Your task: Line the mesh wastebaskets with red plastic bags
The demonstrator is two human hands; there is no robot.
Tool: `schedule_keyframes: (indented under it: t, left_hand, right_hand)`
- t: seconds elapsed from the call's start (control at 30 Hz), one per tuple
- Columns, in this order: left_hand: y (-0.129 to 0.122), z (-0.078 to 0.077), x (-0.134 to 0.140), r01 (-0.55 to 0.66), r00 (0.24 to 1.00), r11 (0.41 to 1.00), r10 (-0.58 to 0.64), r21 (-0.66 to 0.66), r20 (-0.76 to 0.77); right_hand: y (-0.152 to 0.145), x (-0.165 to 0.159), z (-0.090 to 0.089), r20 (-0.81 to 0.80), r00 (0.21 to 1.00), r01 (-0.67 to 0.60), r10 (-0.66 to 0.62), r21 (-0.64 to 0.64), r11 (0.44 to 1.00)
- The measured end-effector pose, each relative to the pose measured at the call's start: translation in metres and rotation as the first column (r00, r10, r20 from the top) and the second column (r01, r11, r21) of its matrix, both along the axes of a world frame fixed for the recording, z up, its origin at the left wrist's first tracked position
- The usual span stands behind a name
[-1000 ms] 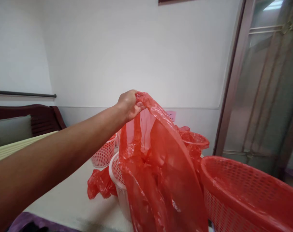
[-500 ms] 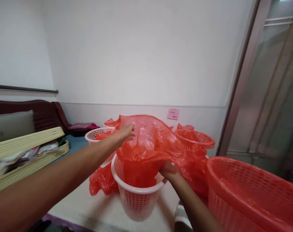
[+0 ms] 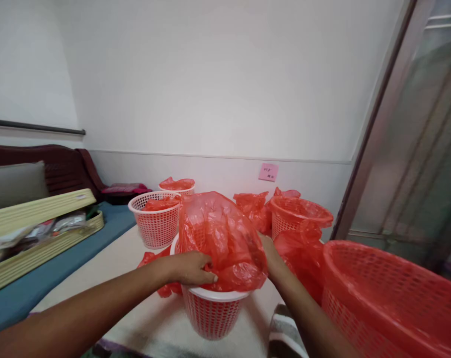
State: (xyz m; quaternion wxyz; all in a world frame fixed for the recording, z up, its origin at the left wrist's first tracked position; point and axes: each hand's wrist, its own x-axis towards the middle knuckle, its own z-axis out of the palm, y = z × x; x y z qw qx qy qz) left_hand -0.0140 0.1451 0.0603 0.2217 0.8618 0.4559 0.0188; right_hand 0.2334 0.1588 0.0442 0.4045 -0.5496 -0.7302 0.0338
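Note:
A red plastic bag (image 3: 221, 238) hangs half inside a white mesh basket (image 3: 213, 318) and puffs up over its rim. My left hand (image 3: 191, 268) is closed on the bag's near left edge, with thumb and fingers just above the front rim. At the bag's right side is my right hand (image 3: 267, 248). Its fingers are hidden behind the red film, so their grip does not show. Another crumpled red bag (image 3: 151, 258) lies on the pale table surface (image 3: 136, 318) left of the basket.
Behind on the left stand a bag-lined white basket (image 3: 156, 228) and a smaller basket (image 3: 177, 190). On the right are a large red-lined basket (image 3: 378, 298) and another red-lined basket (image 3: 300, 211). An opened cream case (image 3: 42, 243) lies on the far left.
My left hand has come down from above the bag to the basket's near rim. My right hand has risen a little along the bag's side. The bag now bunches lower over the basket.

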Motion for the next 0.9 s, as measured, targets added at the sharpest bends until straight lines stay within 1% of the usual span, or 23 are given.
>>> schedule_keyframes:
  t: [0.07,0.1,0.17,0.2,0.23,0.27,0.3,0.33,0.37,0.4,0.43,0.47,0.5,0.57,0.6,0.67,0.73,0.8,0.9]
  left_hand:
    - [0.002,-0.003,0.001,0.06,0.998,0.997,-0.058,0.058,-0.035]
    - [0.002,-0.005,0.002,0.098,0.994,0.991,-0.094,0.086,-0.049]
    - [0.001,-0.006,0.005,0.183,0.982,0.973,-0.175,0.141,-0.067]
    - [0.0,-0.007,0.007,0.22,0.975,0.96,-0.211,0.172,-0.071]
    - [-0.002,-0.006,0.009,0.249,0.968,0.947,-0.239,0.204,-0.074]
    - [-0.003,-0.005,0.012,0.27,0.963,0.934,-0.259,0.234,-0.076]
    - [-0.005,-0.004,0.014,0.283,0.959,0.924,-0.272,0.259,-0.077]
    - [-0.006,-0.002,0.015,0.29,0.957,0.916,-0.279,0.279,-0.077]
    - [-0.007,0.0,0.016,0.295,0.956,0.909,-0.284,0.293,-0.079]
    - [-0.007,0.003,0.015,0.299,0.954,0.904,-0.288,0.304,-0.082]
    - [-0.008,0.006,0.013,0.304,0.953,0.901,-0.291,0.311,-0.087]
    - [-0.008,0.01,0.01,0.307,0.952,0.898,-0.293,0.316,-0.091]
    - [-0.008,0.013,0.006,0.307,0.952,0.897,-0.292,0.319,-0.095]
    - [-0.01,0.019,-0.003,0.29,0.957,0.904,-0.274,0.312,-0.097]
    - [-0.011,0.021,-0.007,0.274,0.962,0.913,-0.257,0.303,-0.095]
    - [-0.013,0.024,-0.012,0.23,0.973,0.934,-0.214,0.274,-0.089]
    - [-0.012,0.026,-0.011,0.191,0.98,0.954,-0.175,0.231,-0.091]
    - [-0.008,0.028,-0.007,0.169,0.982,0.97,-0.151,0.173,-0.115]
    - [0.005,0.033,0.003,0.156,0.969,0.986,-0.14,0.064,-0.203]
  right_hand:
    - [-0.008,0.004,0.011,-0.085,0.996,0.032,-0.025,0.082,0.996]
    - [-0.016,0.003,0.018,-0.137,0.99,0.059,-0.038,0.147,0.987]
    - [-0.034,-0.005,0.034,-0.197,0.98,0.063,-0.004,0.295,0.954]
    - [-0.044,-0.011,0.041,-0.184,0.978,-0.02,0.1,0.391,0.92]
    - [-0.052,-0.019,0.047,-0.109,0.971,-0.148,0.215,0.433,0.889]
    - [-0.059,-0.028,0.051,-0.006,0.952,-0.273,0.305,0.429,0.861]
    - [-0.063,-0.036,0.053,0.108,0.93,-0.365,0.351,0.351,0.862]
    - [-0.063,-0.042,0.052,0.23,0.909,-0.397,0.348,0.22,0.891]
    - [-0.06,-0.047,0.05,0.341,0.884,-0.364,0.319,0.074,0.928]
    - [-0.055,-0.049,0.045,0.436,0.856,-0.28,0.277,-0.06,0.958]
    - [-0.047,-0.049,0.038,0.512,0.827,-0.173,0.234,-0.165,0.971]
    - [-0.039,-0.047,0.031,0.564,0.802,-0.074,0.198,-0.235,0.969]
    - [-0.03,-0.044,0.024,0.592,0.786,-0.002,0.176,-0.282,0.959]
    - [-0.018,-0.035,0.012,0.62,0.77,0.086,0.151,-0.336,0.938]
    - [-0.015,-0.031,0.008,0.627,0.765,0.109,0.143,-0.345,0.932]
    - [-0.017,-0.027,0.007,0.622,0.773,0.103,0.13,-0.324,0.94]
    - [-0.028,-0.028,0.01,0.6,0.79,0.055,0.126,-0.273,0.96]
    - [-0.044,-0.032,0.016,0.578,0.803,-0.011,0.148,-0.234,0.972]
    - [-0.069,-0.037,0.016,0.535,0.805,-0.166,0.257,-0.213,0.963]
